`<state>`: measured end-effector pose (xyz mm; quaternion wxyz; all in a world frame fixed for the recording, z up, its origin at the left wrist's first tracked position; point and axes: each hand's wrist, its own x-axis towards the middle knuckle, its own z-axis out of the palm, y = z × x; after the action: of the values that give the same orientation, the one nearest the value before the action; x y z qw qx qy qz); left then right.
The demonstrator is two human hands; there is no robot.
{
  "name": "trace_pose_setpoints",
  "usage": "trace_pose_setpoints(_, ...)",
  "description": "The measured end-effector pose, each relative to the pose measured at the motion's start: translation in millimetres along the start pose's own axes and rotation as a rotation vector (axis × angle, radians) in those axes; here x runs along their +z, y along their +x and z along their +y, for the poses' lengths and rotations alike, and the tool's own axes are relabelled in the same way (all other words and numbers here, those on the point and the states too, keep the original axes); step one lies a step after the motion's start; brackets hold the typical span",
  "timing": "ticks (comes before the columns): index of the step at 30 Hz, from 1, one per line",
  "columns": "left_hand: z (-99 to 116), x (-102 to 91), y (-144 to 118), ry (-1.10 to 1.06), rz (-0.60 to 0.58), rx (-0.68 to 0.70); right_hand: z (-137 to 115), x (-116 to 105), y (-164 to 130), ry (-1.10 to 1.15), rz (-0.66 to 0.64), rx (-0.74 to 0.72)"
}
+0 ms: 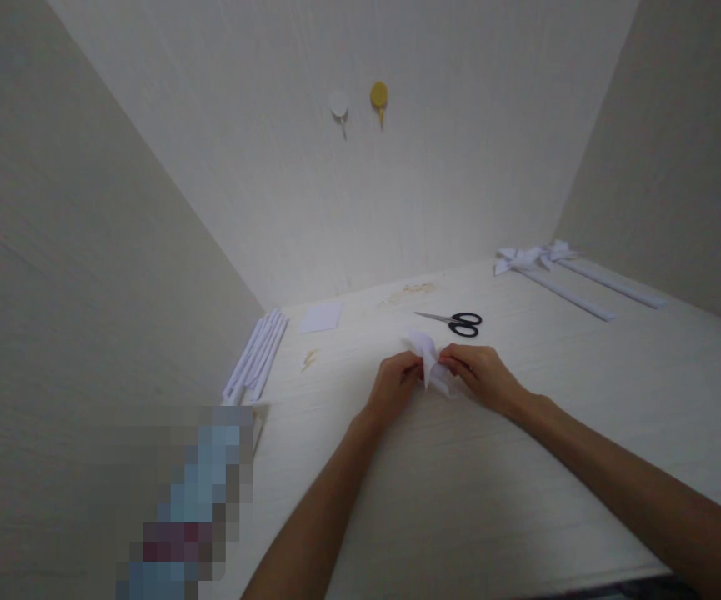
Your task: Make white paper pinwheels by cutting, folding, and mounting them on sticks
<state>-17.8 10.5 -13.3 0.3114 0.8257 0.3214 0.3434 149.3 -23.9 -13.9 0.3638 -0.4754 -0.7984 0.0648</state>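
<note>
One folded paper (pixel 425 357), one scissors (pixel 452 320), one flat sheet (pixel 321 317), two wall hooks (pixel 378 94), two pinwheels (pixel 526 258).

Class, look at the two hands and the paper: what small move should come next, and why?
Probably the right hand should press a flap inward while the left hand steadies the paper: both hands' fingers are at it, and its flaps stick out. The scissors lie on the table.
</note>
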Motion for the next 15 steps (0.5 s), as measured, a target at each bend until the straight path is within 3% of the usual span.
trace_pose_setpoints(15, -2.7, 2.4, 1.4, 0.039, 0.045, -0.017, 2.0, 1.0, 2.0, -0.014, 0.01, -0.02)
